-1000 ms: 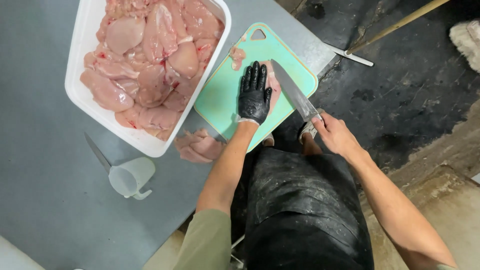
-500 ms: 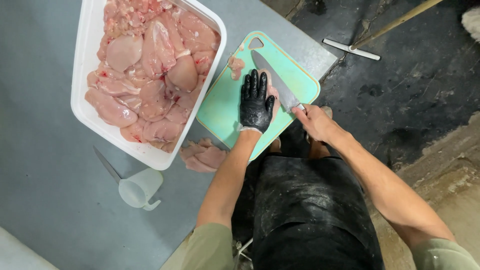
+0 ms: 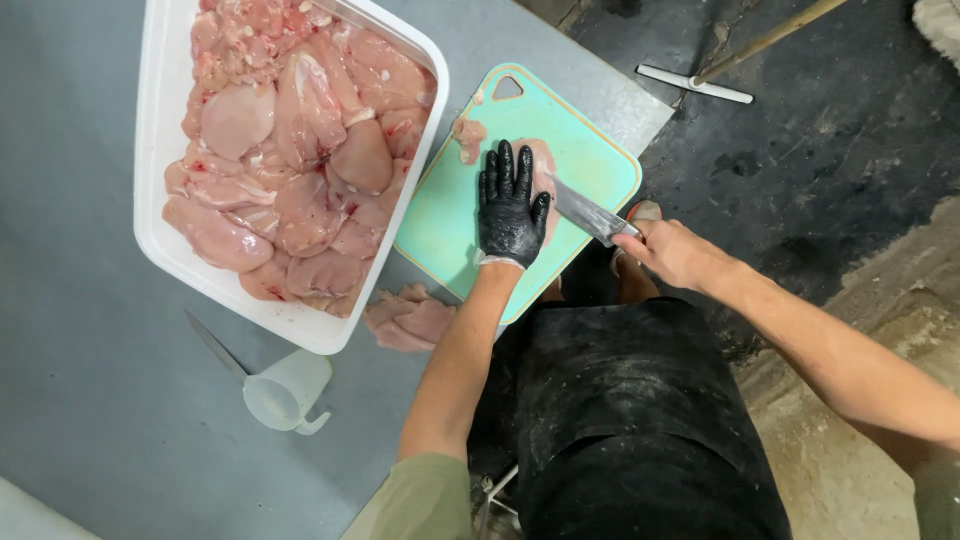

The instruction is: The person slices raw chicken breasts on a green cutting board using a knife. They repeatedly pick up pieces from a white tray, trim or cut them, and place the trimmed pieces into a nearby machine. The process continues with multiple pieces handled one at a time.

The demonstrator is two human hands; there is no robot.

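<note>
My left hand (image 3: 511, 208), in a black glove, lies flat with fingers spread on a raw chicken piece (image 3: 543, 172) on the mint-green cutting board (image 3: 445, 220). My right hand (image 3: 672, 250) is closed around the handle of a knife (image 3: 583, 211). The blade points left and goes sideways into the meat under my left palm. A small scrap of chicken (image 3: 467, 135) lies on the board's far part.
A white tub (image 3: 158, 170) full of raw chicken breasts stands left of the board. Sliced pieces (image 3: 408, 317) lie on the grey table by the tub's near corner. A clear jug (image 3: 283, 393) holds a second knife. A squeegee (image 3: 694, 84) lies on the dark floor.
The knife has swung from pointing away over the board to lying flat, its blade now in the meat under my left hand. My left hand has stayed on the chicken.
</note>
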